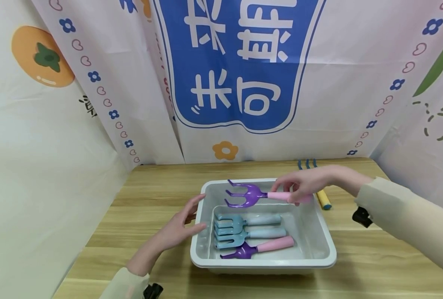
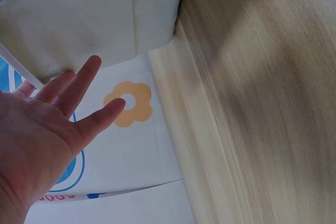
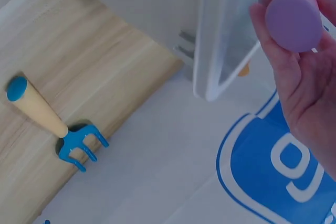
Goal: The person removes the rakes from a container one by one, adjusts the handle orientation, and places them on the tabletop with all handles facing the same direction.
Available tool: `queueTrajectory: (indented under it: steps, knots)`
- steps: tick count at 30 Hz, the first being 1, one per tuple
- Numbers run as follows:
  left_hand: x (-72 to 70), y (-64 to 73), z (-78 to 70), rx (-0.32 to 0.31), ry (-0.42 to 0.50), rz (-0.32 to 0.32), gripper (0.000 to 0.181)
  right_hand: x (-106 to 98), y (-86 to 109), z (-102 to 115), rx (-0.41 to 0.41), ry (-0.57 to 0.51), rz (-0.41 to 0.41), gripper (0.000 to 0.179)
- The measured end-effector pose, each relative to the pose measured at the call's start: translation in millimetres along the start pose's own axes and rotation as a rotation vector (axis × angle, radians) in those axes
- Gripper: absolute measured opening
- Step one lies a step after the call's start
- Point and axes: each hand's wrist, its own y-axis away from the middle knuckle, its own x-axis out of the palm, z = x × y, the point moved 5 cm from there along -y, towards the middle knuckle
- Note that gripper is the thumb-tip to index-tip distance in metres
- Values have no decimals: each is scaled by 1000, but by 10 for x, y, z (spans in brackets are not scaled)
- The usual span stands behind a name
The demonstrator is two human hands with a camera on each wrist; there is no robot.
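My right hand (image 1: 306, 182) pinches the pink handle of a purple three-pronged hand rake (image 1: 252, 196), its prongs pointing left above a pale grey plastic tub (image 1: 266, 263). In the right wrist view, the butt of that pink handle (image 3: 294, 22) shows between thumb and fingers. At the tub's left rim is my left hand (image 1: 176, 228), fingers spread and fairly straight; the left wrist view has the same hand (image 2: 47, 124) beside the tub wall. Inside the tub lie two light-blue hand forks (image 1: 233, 224) and a second purple rake with a pink handle (image 1: 275, 244).
Behind the tub's right side, a blue hand rake with a yellow handle (image 1: 323, 200) lies on the wooden table (image 1: 161, 182), partly hidden by my right hand. A printed cloth (image 1: 314, 141) hangs along the table's back edge, with more cloth at both sides.
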Motion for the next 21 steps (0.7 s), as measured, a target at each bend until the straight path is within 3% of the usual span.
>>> queueTrajectory:
  steps: [10, 16, 21]
  knots:
    - [-9, 9, -3, 8, 3, -2, 72, -56, 376, -165, -24, -131, -114, 43]
    - [-7, 3, -18, 3, -3, 1, 72, -68, 624, -220, -65, -126, -243, 45]
    - [-4, 12, -23, -7, -4, 2, 72, -66, 808, -283, -125, -126, -303, 45]
